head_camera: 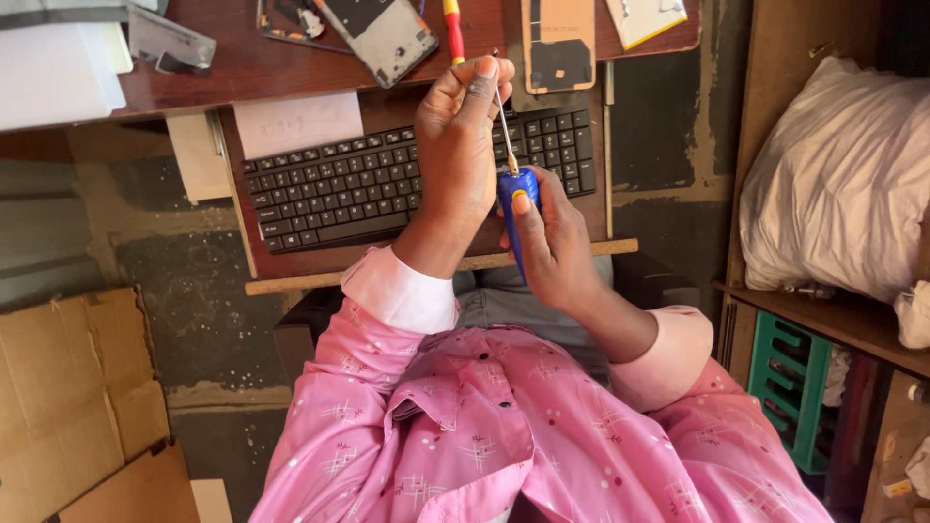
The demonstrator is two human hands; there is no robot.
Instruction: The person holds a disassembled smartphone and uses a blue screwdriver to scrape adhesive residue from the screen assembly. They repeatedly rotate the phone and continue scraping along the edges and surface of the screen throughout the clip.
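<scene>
My right hand (557,247) grips the blue handle of a screwdriver (517,208) held upright above my lap. Its thin metal shaft (505,136) points up and away from me. My left hand (457,136) is raised beside it, with thumb and fingers pinched on the shaft's tip. Both hands hover over a black keyboard (339,189) on a pull-out wooden tray. I wear a pink patterned shirt with white cuffs.
On the brown desk (242,68) lie an opened phone (383,34), a phone back panel (557,44), a red and yellow screwdriver (452,29) and a white box (58,68). Cardboard boxes (77,407) sit at left. A white sack (838,179) and green crate (790,387) stand at right.
</scene>
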